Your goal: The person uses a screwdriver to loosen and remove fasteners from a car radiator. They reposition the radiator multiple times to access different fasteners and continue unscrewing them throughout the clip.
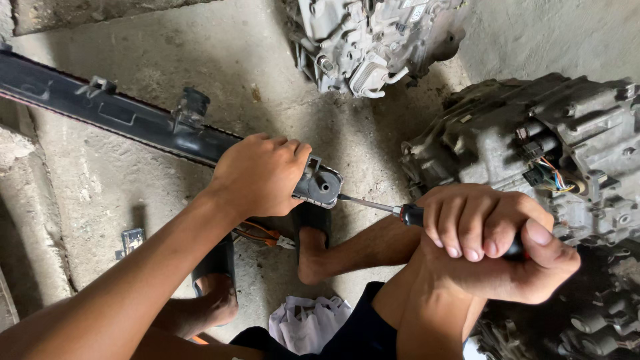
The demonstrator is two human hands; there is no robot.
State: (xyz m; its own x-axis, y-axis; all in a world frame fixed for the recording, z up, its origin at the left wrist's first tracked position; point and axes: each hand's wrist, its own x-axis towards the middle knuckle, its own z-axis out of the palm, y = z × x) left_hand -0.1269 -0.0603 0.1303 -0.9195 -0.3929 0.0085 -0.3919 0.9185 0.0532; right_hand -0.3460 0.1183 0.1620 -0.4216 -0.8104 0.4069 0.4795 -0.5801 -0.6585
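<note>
Where gripped, long black radiator tank (pixel 120 113), clip-studded.

Head-worn view, straight down, close above hands

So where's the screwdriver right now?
The screwdriver is centre-right in the head view, gripped by the right hand, tip against the grey end bracket under the left hand.
</note>
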